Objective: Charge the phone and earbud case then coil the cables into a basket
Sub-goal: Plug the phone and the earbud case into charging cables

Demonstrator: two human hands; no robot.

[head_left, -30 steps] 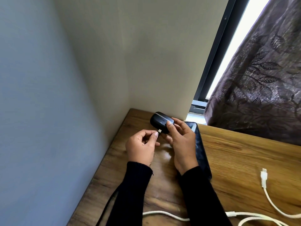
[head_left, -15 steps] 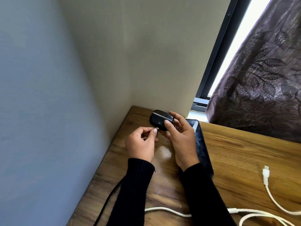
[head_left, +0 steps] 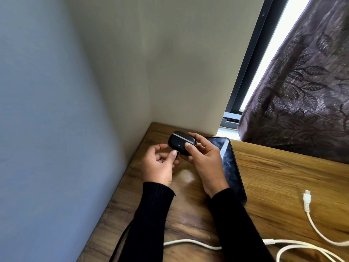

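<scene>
**Plug at the earbud case**

Here the left hand [head_left: 157, 167] pinches a small dark plug [head_left: 176, 155] between thumb and forefinger, its tip at the lower edge of the black earbud case [head_left: 181, 142]. The right hand [head_left: 204, 159] grips that case, thumb on its front, fingers behind, held above the wooden table [head_left: 283, 176]. Under the right wrist lies a dark phone [head_left: 231, 167], screen up. A white cable [head_left: 309, 220] trails near the table's right edge, its connector free.

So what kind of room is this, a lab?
More likely a home room, perhaps a bedroom: a wooden desk pushed into a wall corner, a leaf-patterned curtain over a window, and a phone lying on the desk.
</scene>
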